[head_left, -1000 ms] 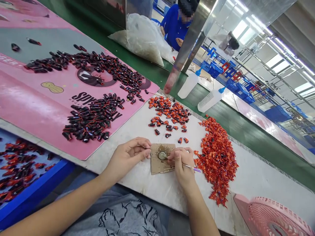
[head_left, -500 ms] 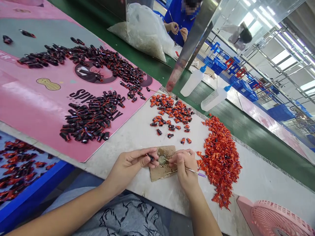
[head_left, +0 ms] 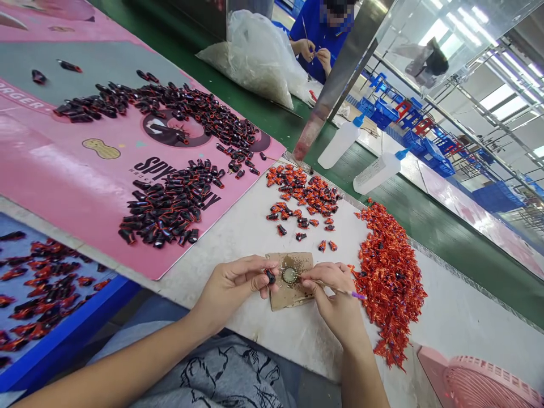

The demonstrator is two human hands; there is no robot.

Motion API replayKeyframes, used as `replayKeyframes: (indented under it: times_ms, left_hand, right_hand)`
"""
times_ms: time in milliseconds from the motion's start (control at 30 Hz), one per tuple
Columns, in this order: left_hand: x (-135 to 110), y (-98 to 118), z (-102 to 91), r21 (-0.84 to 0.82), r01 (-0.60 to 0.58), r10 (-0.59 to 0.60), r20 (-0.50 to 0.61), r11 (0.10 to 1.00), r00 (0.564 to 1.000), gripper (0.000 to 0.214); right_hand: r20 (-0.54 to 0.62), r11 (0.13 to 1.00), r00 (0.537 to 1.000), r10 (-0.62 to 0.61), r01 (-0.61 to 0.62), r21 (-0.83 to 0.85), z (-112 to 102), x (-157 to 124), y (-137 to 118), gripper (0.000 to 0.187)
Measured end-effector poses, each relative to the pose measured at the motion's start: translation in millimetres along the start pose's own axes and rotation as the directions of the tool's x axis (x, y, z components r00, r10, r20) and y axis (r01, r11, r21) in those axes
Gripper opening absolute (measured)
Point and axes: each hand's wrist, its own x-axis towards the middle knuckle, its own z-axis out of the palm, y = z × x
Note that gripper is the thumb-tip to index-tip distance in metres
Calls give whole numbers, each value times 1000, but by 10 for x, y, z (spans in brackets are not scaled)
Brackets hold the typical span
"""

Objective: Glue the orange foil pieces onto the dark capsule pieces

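Count: 1 bare left hand, 1 bare right hand, 1 thin purple-handled pick, 1 small black-and-red moulded piece, 1 round metal disc. Also 2 white plastic squeeze bottles with blue nozzles, 1 pink plastic fan. The loose red-and-black pieces are too many to count.

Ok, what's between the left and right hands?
Head view: a brown cardboard square bearing a round metal dish, and a small black piece pinched by the left hand.
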Motion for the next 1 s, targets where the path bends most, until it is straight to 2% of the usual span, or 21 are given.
replayKeyframes:
  times_ms: [167,367,467,633,800,900,1000]
  left_hand:
    - [0,15,-6,51,23,-23,-10,998,1000,21]
    - [5,-16,-27,69,75,-72,-38,995,997,24]
    - [12,-34,-35,58,65,-62,-48,996,997,22]
    - [18,-34,-29,57,23,-22,-16,998,1000,21]
    - [11,-14,-8,95,83,-79,-39,992,996,22]
    - [12,-12,-5,122,94,-92,-27,988,995,22]
    - [13,-20,-11,161,88,-86,-18,983,996,23]
  right_hand:
    - [-113,1000,994,-1,-1,-24,27,-18,27,15]
    - [-111,999,993,-28,24,-36,58,-2,16,16]
    - [-82,999,996,-32,30,-23,82,14,0,21]
    - [-165,994,985,-52,67,84,125,31,-78,21]
    - [-312,963,950,-24,106,246,144,12,-193,20]
    - [-329,930,942,-60,172,324,150,7,-243,21]
    - [-317,923,944,-87,196,332,152,13,-275,23]
